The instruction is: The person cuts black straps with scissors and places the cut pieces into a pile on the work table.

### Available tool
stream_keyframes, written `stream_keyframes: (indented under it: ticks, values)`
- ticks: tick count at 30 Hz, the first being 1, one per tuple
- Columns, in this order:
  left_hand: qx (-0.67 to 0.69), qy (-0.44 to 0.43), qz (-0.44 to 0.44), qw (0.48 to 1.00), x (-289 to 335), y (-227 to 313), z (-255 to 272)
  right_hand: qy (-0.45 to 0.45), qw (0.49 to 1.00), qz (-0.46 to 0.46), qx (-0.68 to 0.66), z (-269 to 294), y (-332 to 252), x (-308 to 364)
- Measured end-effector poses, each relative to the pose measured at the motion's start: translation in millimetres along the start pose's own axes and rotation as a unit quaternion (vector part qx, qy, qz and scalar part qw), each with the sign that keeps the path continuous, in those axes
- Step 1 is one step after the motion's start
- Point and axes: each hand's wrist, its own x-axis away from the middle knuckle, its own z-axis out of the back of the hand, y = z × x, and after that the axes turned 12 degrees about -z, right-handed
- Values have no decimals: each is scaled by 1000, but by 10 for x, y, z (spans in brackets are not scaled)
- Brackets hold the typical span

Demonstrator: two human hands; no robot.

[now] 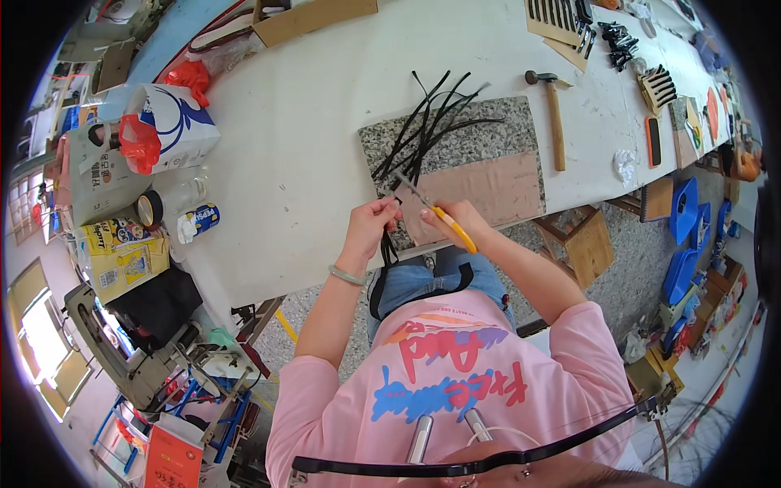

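My left hand (370, 226) is closed, pinching a black strip (387, 248) that hangs down past the table's front edge. My right hand (465, 220) grips scissors (452, 228) with yellow handles; their metal blades point up and left, close to the strip above my left fingers. I cannot tell whether the blades touch it. Beyond both hands, a loose bundle of thin black strips (423, 130) fans out over a speckled stone slab (508, 122) and past its far edge. A pinkish-tan sheet (488, 189) covers the slab's near right part.
A hammer (555, 122) lies right of the slab, with a phone (653, 141) and crumpled clear plastic (625, 165) farther right. Paper bags (175, 122), a glass jar (185, 191) and a blue can (199, 220) stand left. A wooden stool (582, 244) is under the table's front right.
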Motion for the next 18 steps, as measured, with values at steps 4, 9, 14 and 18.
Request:
stream_keyframes:
  ticks: [4,9,14,18]
  values:
    - [-8,-80,-23,996,276,79,-137,-58,973,-36,-222,14,0,170]
    - [-12,-173,7,985,495,53,-323,-134,858,19,-495,-101,133,336]
    - [-15,-190,7,982,541,66,-399,-126,858,14,-498,-124,184,441]
    - [-23,-213,-7,977,548,39,-424,-135,874,7,-466,-100,255,454]
